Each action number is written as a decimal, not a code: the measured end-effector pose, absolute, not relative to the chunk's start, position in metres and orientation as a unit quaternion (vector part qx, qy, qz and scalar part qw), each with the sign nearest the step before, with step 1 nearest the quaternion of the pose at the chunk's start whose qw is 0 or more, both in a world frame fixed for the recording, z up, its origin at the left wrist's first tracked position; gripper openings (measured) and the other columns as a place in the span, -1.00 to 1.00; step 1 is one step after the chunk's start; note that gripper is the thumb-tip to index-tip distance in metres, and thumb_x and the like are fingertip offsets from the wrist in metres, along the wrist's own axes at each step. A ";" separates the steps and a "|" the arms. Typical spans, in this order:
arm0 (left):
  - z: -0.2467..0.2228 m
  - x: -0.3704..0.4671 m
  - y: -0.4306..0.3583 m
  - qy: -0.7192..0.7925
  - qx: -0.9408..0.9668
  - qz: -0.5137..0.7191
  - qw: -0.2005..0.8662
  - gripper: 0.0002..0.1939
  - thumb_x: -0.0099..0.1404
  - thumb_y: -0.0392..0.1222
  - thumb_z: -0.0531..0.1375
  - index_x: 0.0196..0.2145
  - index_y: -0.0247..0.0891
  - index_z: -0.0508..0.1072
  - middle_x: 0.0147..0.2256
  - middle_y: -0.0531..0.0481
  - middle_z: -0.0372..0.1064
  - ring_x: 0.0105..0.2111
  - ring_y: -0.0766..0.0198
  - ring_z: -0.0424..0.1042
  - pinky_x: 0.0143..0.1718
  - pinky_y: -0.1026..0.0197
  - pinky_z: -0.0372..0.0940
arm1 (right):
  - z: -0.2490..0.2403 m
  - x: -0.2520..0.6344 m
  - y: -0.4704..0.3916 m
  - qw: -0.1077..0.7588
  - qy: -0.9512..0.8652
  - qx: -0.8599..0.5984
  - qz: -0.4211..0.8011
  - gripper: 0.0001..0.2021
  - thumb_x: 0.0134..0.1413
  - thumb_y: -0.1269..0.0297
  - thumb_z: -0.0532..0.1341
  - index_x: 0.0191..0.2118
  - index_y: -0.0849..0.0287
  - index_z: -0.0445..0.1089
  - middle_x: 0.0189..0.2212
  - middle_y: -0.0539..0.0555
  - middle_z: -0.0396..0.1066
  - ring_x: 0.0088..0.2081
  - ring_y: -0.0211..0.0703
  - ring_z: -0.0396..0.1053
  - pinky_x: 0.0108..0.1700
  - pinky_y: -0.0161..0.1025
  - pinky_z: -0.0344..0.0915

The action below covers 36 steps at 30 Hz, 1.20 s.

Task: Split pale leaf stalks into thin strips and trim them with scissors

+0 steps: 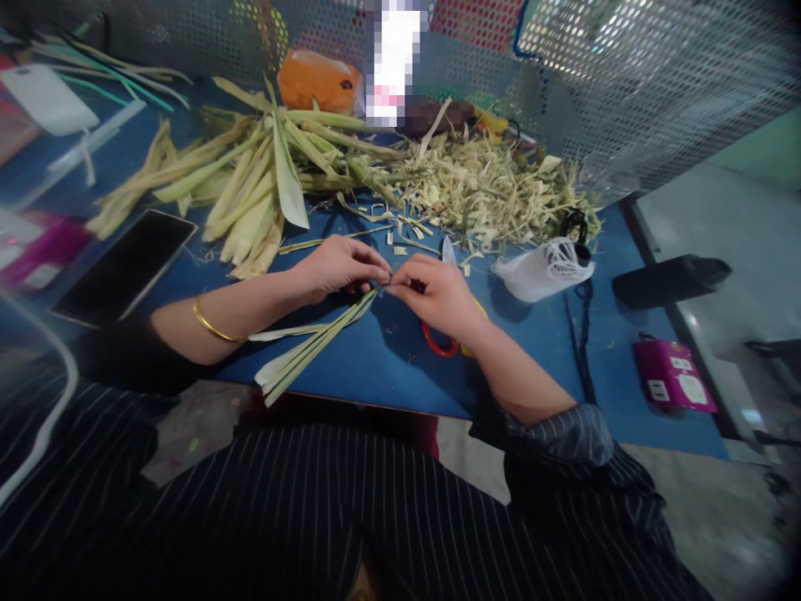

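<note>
My left hand (341, 267), with a gold bangle at the wrist, pinches the gathered top end of a bundle of pale green corn husk strips (319, 342). The strips fan out down and to the left over the table's near edge. Meeting it at the same end, my right hand (438, 292) has thumb and forefinger pressed together on the tip of the bundle. The exact spot between the fingertips is too small to make out. Partly under my right hand lie scissors (439, 344) with red and yellow handles; a blade tip shows beyond it.
Whole corn husks (250, 179) are heaped at the back left, shredded husk (494, 192) at the back right. A phone (125, 267) lies left on the blue table (375, 376). On the right are a white net-wrapped roll (541, 271), a black cylinder (669, 280) and a purple packet (672, 374).
</note>
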<state>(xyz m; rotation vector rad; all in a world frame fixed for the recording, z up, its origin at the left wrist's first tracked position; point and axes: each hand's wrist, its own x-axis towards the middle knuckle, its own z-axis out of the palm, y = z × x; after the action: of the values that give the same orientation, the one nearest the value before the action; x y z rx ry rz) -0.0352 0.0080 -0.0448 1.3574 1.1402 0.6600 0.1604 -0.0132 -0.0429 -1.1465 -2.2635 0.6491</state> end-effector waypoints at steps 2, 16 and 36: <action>-0.044 -0.036 0.008 0.489 0.583 0.284 0.583 -0.83 0.01 -0.26 0.35 -0.38 -0.36 0.57 -0.56 -0.01 0.43 -0.61 0.42 0.33 -0.64 0.38 0.13 | -0.042 0.160 -0.013 0.247 -0.837 -0.408 0.268 -0.89 0.08 0.30 0.24 -0.44 0.15 0.42 -0.43 0.00 0.35 -0.37 -0.25 0.29 -0.30 -0.25 0.19; -0.044 -0.041 0.007 0.415 0.781 0.280 0.373 -0.88 0.07 -0.32 0.23 -0.42 -0.29 0.59 -0.45 -0.01 0.53 -0.42 0.28 0.46 -0.35 0.28 0.28 | -0.067 0.156 -0.005 0.298 -0.726 -0.427 0.450 -0.85 0.17 0.33 0.10 -0.14 0.11 0.31 -0.27 0.03 0.49 -0.38 -0.27 0.49 -0.21 -0.21 0.41; -0.059 -0.034 -0.001 0.379 0.862 0.335 0.043 -0.79 0.33 -0.16 0.11 -0.33 -0.21 0.54 -0.23 -0.06 0.52 -0.21 0.21 0.44 -0.20 0.20 0.23 | -0.065 0.153 -0.006 0.345 -0.666 -0.428 0.504 -0.86 0.04 0.24 0.26 -0.25 0.10 0.48 -0.32 0.02 0.52 -0.40 -0.24 0.47 -0.23 -0.22 0.44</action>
<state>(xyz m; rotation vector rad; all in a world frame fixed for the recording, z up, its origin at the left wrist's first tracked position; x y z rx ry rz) -0.0343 -0.0013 -0.0588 2.6345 1.1574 1.0258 0.1527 -0.0058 -0.0651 -1.1121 -1.7292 1.3091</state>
